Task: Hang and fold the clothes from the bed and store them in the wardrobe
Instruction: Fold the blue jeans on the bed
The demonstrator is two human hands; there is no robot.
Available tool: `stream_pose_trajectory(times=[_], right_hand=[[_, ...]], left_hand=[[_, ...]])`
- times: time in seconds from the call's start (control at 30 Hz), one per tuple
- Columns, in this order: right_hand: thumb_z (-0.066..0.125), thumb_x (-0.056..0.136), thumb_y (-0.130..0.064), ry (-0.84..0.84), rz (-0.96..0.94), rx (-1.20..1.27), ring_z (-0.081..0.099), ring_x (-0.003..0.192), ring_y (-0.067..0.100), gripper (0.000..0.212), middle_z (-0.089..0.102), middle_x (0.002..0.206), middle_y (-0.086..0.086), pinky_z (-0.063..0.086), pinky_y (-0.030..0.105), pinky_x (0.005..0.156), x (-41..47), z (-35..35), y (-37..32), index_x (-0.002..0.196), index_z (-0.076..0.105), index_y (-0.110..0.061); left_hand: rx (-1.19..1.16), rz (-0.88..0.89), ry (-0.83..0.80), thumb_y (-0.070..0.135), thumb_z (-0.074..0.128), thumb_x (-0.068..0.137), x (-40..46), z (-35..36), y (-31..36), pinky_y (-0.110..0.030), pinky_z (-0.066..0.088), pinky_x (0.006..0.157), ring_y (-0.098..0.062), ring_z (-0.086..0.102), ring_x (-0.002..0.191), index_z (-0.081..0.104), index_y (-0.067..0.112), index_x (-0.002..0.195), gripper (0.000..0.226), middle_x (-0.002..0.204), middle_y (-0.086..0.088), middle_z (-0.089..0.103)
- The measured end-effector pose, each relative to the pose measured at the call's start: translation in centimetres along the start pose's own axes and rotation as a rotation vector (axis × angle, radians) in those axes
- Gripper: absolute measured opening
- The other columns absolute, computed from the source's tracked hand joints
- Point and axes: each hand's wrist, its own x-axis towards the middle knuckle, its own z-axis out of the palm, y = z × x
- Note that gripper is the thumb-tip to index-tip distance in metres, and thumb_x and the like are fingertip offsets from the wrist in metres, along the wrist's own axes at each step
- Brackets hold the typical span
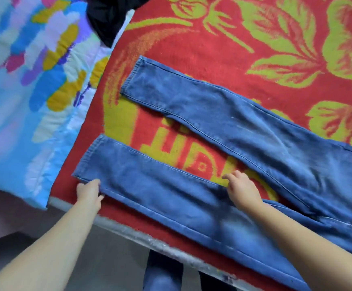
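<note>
The jeans (233, 143) lie flat on the red blanket (233, 38) covering the bed, legs spread apart in a narrow V. The cuffs point toward the left; the waist runs out of view at the right. Each leg's long axis runs left to right across the view, slightly slanted.

The left hand (90, 191) pinches the near edge of the near leg, close beside its cuff, with the thumb curled under the cloth. The right hand (241, 186) rests on the inner seam of the same leg, about midway along; its fingers are loosely curled and reach just over the seam onto the blanket. Whether they grip the seam or only press it cannot be told.

Judgement: the coming move is to fold the near leg over the far leg. The far leg lies directly beyond both hands, across a bare strip of blanket. Both hands are already on the near leg, the left nearer the cuff.

A patterned quilt (23, 80) lies left of the cuffs, just beside them. A black garment (107, 15) lies at the top, well apart. Neither obstructs the fold path.
</note>
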Motion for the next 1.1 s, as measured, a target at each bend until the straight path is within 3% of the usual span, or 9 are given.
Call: stream_pose_trajectory(times=[0.1,0.2,0.3,0.4,0.6,0.77,0.83,0.93,1.1], right_hand=[[0.036,0.098,-0.019,-0.212,0.09,-0.115,0.049,0.116,0.03,0.032,0.05,0.125,0.008,0.044,0.038,0.091,-0.2,0.5,1.7,0.127,0.049,-0.02],[0.044,0.096,-0.025,-0.304,0.056,-0.141,0.053,0.112,0.03,0.032,0.054,0.123,0.01,0.043,0.037,0.086,-0.3,0.9,1.7,0.128,0.041,-0.019],[0.051,0.094,-0.032,-0.403,-0.033,-0.215,0.057,0.106,0.03,0.032,0.059,0.117,0.011,0.043,0.036,0.078,0.2,0.4,1.0,0.119,0.044,-0.014],[0.044,0.097,-0.031,-0.254,-0.13,-0.251,0.059,0.1,0.029,0.019,0.062,0.108,0.006,0.043,0.036,0.071,0.0,0.0,1.7,0.106,0.051,-0.016],[0.044,0.099,-0.038,-0.11,0.025,-0.26,0.055,0.104,0.026,0.024,0.054,0.107,0.002,0.044,0.037,0.077,-1.2,0.8,3.1,0.107,0.053,-0.017],[0.076,0.077,-0.013,0.367,-0.025,-0.042,0.059,0.094,0.039,0.04,0.061,0.111,0.015,0.048,0.043,0.07,2.8,-1.0,-0.6,0.113,0.063,-0.005],[0.065,0.082,-0.011,0.305,0.126,-0.07,0.05,0.109,0.036,0.048,0.05,0.126,0.013,0.044,0.042,0.078,5.4,-2.3,-1.0,0.128,0.051,-0.011],[0.049,0.088,-0.006,0.123,0.276,-0.196,0.042,0.113,0.031,0.041,0.043,0.125,0.01,0.039,0.039,0.075,8.9,-3.2,-0.5,0.127,0.04,-0.016],[0.053,0.084,-0.015,0.021,0.049,-0.085,0.055,0.094,0.034,0.019,0.052,0.104,0.01,0.038,0.036,0.069,9.3,-4.6,0.4,0.102,0.046,-0.013]], left_hand=[[0.504,0.359,0.262,0.0,0.056,0.082,0.3,0.2,0.5,-0.042,0.033,0.108,-0.037,0.042,0.127,0.039,0.004,0.139,0.06,0.14,-0.023,0.041],[0.972,1.003,-0.145,-0.004,0.053,0.08,-0.8,4.0,1.8,-0.041,0.022,0.113,-0.034,0.031,0.137,0.037,0.005,0.143,0.066,0.148,-0.018,0.034],[1.534,1.226,-0.413,0.003,0.049,0.085,-1.3,8.6,2.9,-0.043,0.012,0.118,-0.024,0.017,0.145,0.025,0.015,0.15,0.07,0.156,-0.01,0.021],[1.891,1.353,-0.408,0.004,0.045,0.087,-1.4,11.4,3.7,-0.041,0.025,0.11,-0.026,0.043,0.129,0.032,0.013,0.139,0.054,0.137,-0.011,0.046],[1.742,1.37,-0.496,0.004,0.043,0.09,0.8,10.4,9.2,-0.042,0.046,0.071,-0.034,0.058,0.096,0.051,0.009,0.102,0.015,0.103,-0.013,0.054],[1.673,1.532,-0.275,0.007,0.048,0.091,2.5,13.3,13.3,-0.044,0.034,0.101,-0.034,0.037,0.13,0.033,0.01,0.145,0.056,0.143,-0.021,0.035],[1.782,1.526,-0.22,0.009,0.041,0.095,1.9,16.4,13.9,-0.042,0.024,0.111,-0.03,0.025,0.14,0.021,0.012,0.15,0.059,0.152,-0.019,0.024],[1.766,1.514,-0.154,0.006,0.04,0.095,0.9,20.4,14.6,-0.045,0.037,0.096,-0.033,0.04,0.124,0.039,0.008,0.132,0.036,0.13,-0.016,0.042],[1.733,1.665,-0.203,-0.001,0.053,0.085,2.1,19.5,17.5,-0.042,0.042,0.072,-0.037,0.056,0.102,0.051,0.005,0.107,0.024,0.106,-0.017,0.054]])
